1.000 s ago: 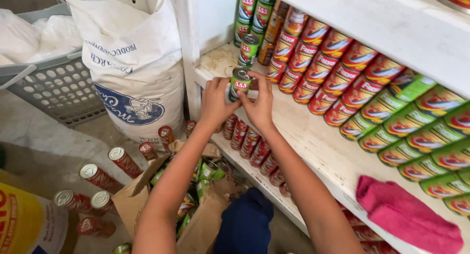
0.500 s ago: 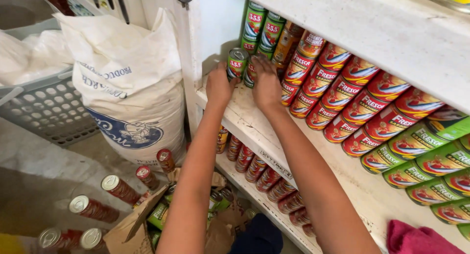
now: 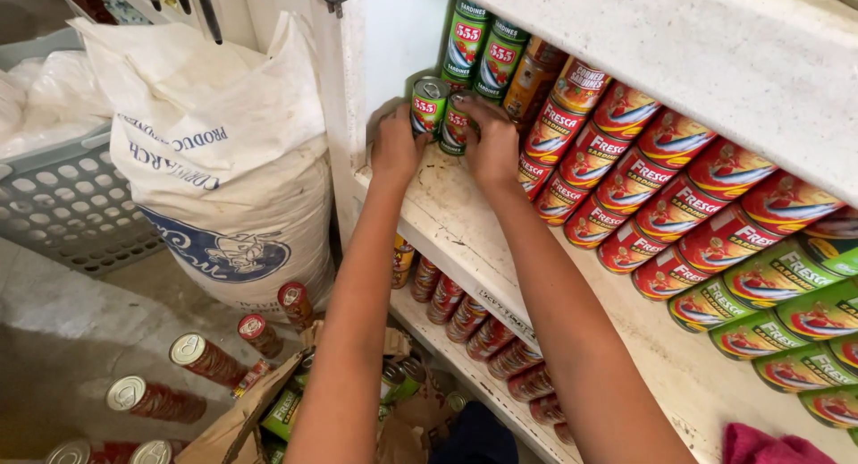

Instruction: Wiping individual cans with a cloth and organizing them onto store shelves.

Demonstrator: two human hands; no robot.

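Down low, tall red cans stand on the floor beside a torn brown box. A big white sack leans by the white shelf, and a pink cloth lies on the shelf's near end.

Two bare arms reach up to the far corner of the shelf. The left hand curls its fingers around a green can. The right hand wraps around a second green can, which it partly hides, so I think it grips it. Both cans stand upright on the shelf, touching each other.

Just behind them, more green cans are stacked. Rows of red cans fill the shelf to the right.
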